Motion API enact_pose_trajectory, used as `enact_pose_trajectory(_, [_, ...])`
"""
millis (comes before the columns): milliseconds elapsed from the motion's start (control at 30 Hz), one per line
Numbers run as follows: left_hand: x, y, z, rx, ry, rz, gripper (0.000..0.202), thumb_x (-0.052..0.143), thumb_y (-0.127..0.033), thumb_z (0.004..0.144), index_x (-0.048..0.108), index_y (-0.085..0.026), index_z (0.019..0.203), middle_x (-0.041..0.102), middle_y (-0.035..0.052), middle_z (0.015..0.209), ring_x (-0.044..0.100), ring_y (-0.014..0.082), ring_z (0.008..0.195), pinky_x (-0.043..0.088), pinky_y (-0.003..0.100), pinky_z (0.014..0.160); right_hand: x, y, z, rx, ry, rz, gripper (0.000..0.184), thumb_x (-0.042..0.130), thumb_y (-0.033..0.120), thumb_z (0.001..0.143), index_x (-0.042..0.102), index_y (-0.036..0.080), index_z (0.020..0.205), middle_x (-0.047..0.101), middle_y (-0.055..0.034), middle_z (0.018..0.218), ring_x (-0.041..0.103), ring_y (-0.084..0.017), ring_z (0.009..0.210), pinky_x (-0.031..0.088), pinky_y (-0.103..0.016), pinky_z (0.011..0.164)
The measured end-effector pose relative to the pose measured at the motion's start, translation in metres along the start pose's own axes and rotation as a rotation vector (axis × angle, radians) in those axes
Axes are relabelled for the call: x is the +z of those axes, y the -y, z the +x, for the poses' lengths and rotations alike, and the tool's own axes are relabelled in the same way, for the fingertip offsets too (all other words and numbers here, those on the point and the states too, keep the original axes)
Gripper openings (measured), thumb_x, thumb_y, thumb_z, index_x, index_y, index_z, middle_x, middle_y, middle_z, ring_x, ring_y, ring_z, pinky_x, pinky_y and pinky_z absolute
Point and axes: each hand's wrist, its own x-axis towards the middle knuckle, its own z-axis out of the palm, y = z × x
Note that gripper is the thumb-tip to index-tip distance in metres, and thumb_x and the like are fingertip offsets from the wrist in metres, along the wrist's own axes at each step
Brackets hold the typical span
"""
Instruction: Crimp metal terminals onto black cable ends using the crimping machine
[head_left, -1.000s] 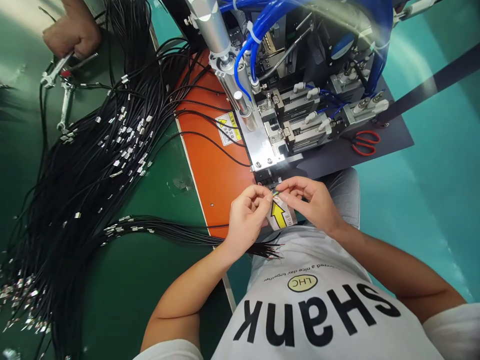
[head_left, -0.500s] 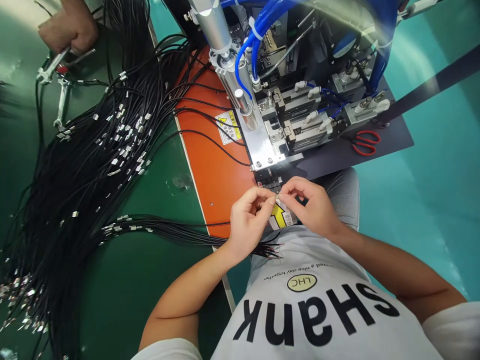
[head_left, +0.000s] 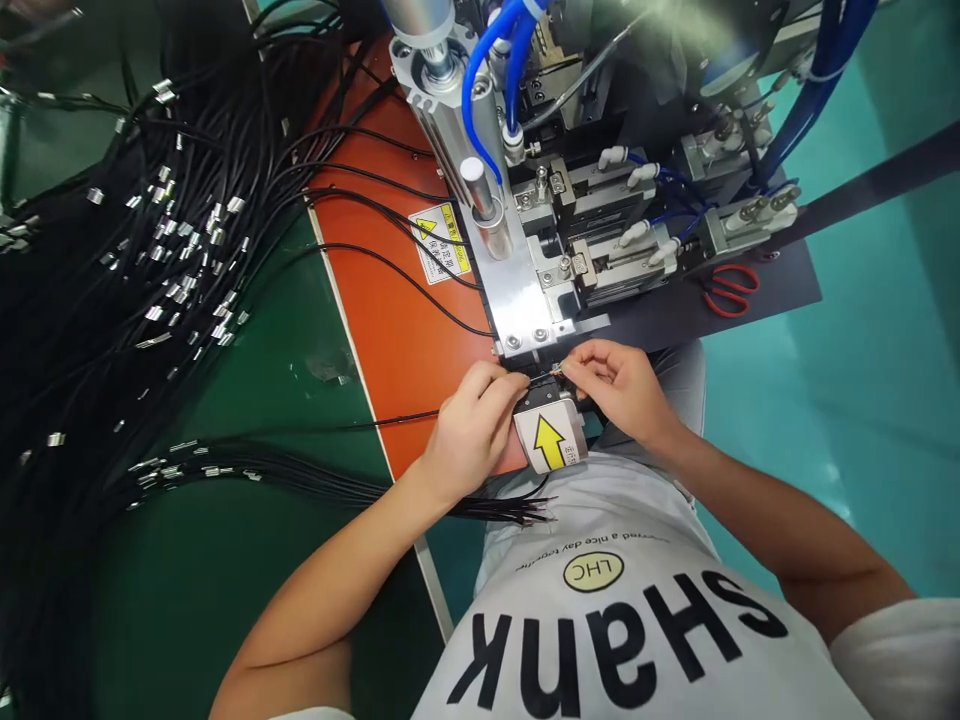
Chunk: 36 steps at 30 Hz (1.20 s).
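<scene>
My left hand (head_left: pixel 469 425) and my right hand (head_left: pixel 619 385) meet at the front of a metal machine (head_left: pixel 555 250), just above a block with a yellow arrow label (head_left: pixel 550 440). Both hands pinch the end of a thin black cable (head_left: pixel 390 420) whose fine wire tips show between the fingertips, close to the machine's front opening. The cable trails left across the orange plate (head_left: pixel 390 310). A bundle of black cables (head_left: pixel 315 480) passes under my left wrist toward my lap.
A large heap of black cables with metal ferrules (head_left: pixel 150 260) covers the green table on the left. Blue air hoses (head_left: pixel 495 60) loop over the machine. Red-handled scissors (head_left: pixel 724 290) lie on the dark mat at the right.
Both hands moved forward to the machine's front opening with the cable end. The view shifted, so the other person's hand at top left is out of sight.
</scene>
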Motion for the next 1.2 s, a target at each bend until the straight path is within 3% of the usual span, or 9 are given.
enact_pose_trajectory(367, [0.0036, 0.0073, 0.0025, 0.034, 0.023, 0.007, 0.034, 0.048, -0.008, 0.094, 0.064, -0.02, 0.12, 0.054, 0.0049, 0.088, 0.057, 0.014, 0.082, 0.051, 0.025, 0.069, -0.0037, 0.0056, 0.0053, 0.105, 0.022, 0.076, 0.021, 0.075, 0.037, 0.08, 0.067, 0.017, 0.079, 0.065, -0.0005, 0.072, 0.056, -0.011, 0.06, 0.049, -0.027, 0.06])
enact_pose_trajectory(667, [0.0061, 0.0068, 0.0031, 0.046, 0.015, 0.045, 0.034, 0.05, -0.005, 0.091, 0.065, -0.018, 0.118, 0.053, 0.0049, 0.088, 0.057, 0.0142, 0.083, 0.051, 0.025, 0.069, -0.0049, 0.0059, 0.0047, 0.127, 0.03, 0.08, 0.019, 0.075, 0.035, 0.081, 0.068, 0.018, 0.08, 0.066, -0.0009, 0.073, 0.057, -0.011, 0.06, 0.047, -0.026, 0.058])
enact_pose_trajectory(1200, [0.0062, 0.0059, 0.0039, 0.029, 0.025, 0.062, 0.034, 0.049, -0.005, 0.091, 0.065, -0.018, 0.118, 0.051, 0.0046, 0.088, 0.055, 0.0136, 0.081, 0.049, 0.024, 0.068, -0.0056, -0.0023, 0.0058, 0.052, 0.042, 0.103, 0.014, 0.072, 0.03, 0.084, 0.066, 0.017, 0.085, 0.064, 0.0013, 0.071, 0.059, -0.01, 0.061, 0.05, -0.026, 0.061])
